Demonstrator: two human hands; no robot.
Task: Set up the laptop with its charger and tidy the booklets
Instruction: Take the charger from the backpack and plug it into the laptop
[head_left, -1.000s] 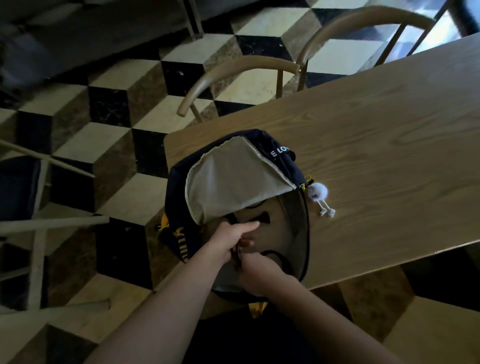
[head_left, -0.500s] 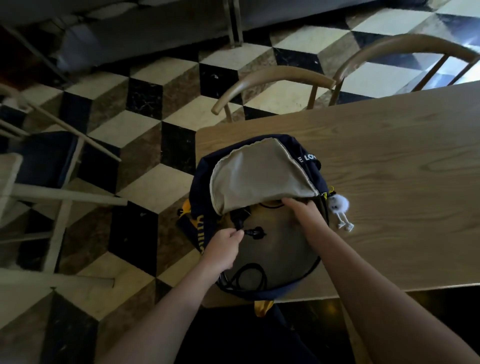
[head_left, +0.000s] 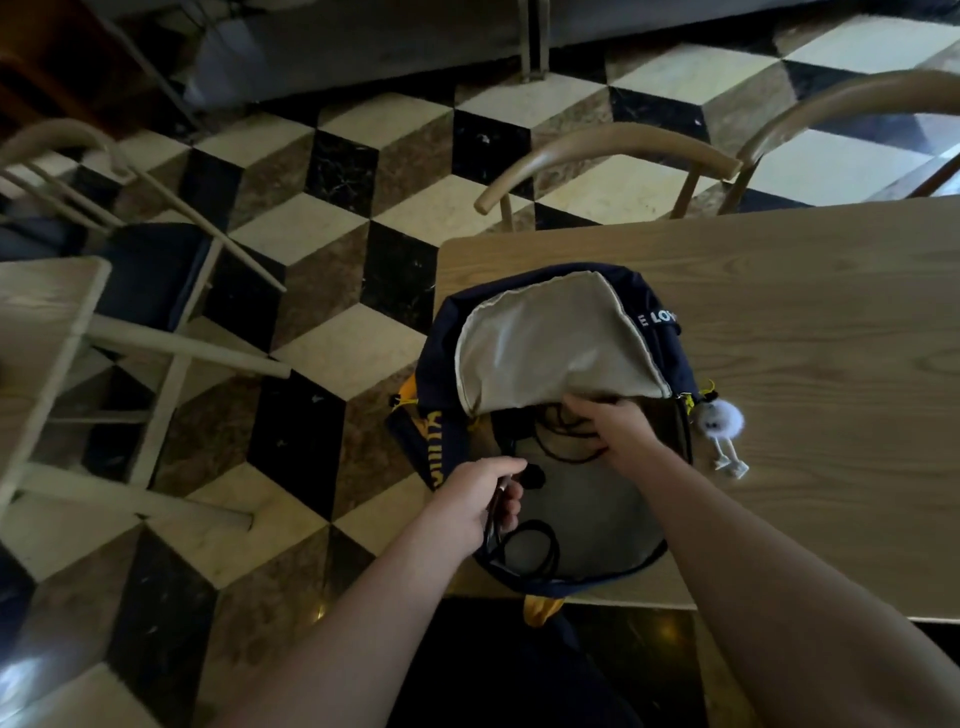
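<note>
A dark blue backpack (head_left: 441, 358) with a tan lining lies open on the near left corner of the wooden table (head_left: 805, 322). A black charger cable (head_left: 540, 545) coils inside it. My left hand (head_left: 478, 501) grips the cable at the bag's left rim, beside a black plug (head_left: 532, 475). My right hand (head_left: 615, 428) is inside the bag under the raised flap, its fingers closed around loops of the same cable. No laptop or booklets are in sight.
A white fluffy keychain figure (head_left: 722, 431) hangs off the bag onto the table. Two curved wooden chair backs (head_left: 608, 153) stand at the table's far side. Another table (head_left: 36, 332) and chair (head_left: 156, 270) are at left, over a checkered floor.
My right hand has gone deeper under the flap and closed on the cable loops. My left hand has kept its hold on the cable at the bag's left rim.
</note>
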